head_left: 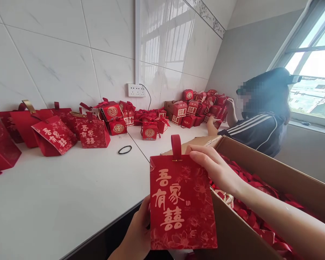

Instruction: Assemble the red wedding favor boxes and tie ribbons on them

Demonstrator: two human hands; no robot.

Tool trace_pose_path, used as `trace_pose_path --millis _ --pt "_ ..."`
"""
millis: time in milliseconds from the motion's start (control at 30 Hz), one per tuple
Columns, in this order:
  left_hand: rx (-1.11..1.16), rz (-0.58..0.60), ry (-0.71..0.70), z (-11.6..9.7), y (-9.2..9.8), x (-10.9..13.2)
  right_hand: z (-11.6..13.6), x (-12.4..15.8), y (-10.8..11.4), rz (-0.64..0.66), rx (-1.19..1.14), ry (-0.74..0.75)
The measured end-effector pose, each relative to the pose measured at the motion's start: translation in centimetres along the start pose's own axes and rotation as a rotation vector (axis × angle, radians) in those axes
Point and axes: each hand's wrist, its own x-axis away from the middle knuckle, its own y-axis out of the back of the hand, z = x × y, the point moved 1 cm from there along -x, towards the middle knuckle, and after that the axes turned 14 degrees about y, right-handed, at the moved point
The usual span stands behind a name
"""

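Observation:
A flat red gift box [180, 206] with gold characters and a red tab on top is held upright in front of me. My left hand [137, 234] grips its lower left edge from behind. At its top right corner my right hand [215, 168] pinches it, reaching over the open cardboard box [273, 169]. That carton holds several more flat red boxes [249, 213].
On the white table [70, 195] stand assembled red gift boxes [92, 133] at the left, smaller ones [150, 130] by the wall, and a black hair tie [125, 149]. At the far right another person [260, 119] handles a pile of red boxes [203, 104]. A wall socket [136, 90] sits above.

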Motion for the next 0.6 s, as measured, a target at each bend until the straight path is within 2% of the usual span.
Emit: trace_pose_path --millis 100,167,233,300,367,500,600 --pt "0.119 0.033 0.135 -0.1 0.1 -0.3 -0.2 0.1 0.0 -0.011 0.012 -0.003" --pt "0.14 0.046 0.173 0.0 0.2 -0.5 -0.2 0.1 -0.1 0.005 0.018 0.002" --pt "0.083 0.029 0.105 0.2 0.2 -0.4 -0.2 0.1 -0.1 0.048 0.005 0.008" --pt "-0.012 0.009 -0.022 0.3 0.2 -0.3 -0.2 0.0 -0.1 0.096 -0.025 0.022" --pt "-0.11 0.006 -0.107 0.3 0.0 -0.1 -0.1 -0.2 0.1 0.101 -0.028 0.047" --pt "-0.318 0.056 -0.242 -0.9 -1.0 -0.4 0.9 -0.3 1.7 0.001 0.085 0.101" --pt "-0.413 0.127 -0.318 -2.3 -2.7 -1.2 2.0 0.4 4.1 -0.097 -0.035 -0.013"
